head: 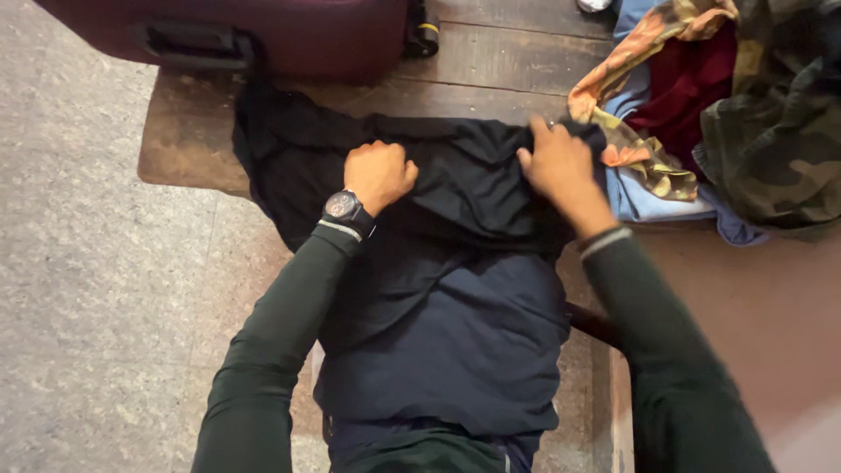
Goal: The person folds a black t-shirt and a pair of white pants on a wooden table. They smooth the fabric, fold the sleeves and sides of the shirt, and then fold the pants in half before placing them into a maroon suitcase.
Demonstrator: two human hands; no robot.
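A black garment lies spread over a wooden bench and hangs down toward my lap. My left hand, with a black watch on its wrist, is closed in a fist on the cloth near its middle. My right hand pinches the garment's right edge between fingers and thumb, close to a heap of clothes. Both arms wear dark green sleeves.
A pile of clothes sits at the right: camouflage fabric, a dark red piece, a light blue piece. A maroon suitcase stands at the bench's far edge. Grey speckled floor lies to the left.
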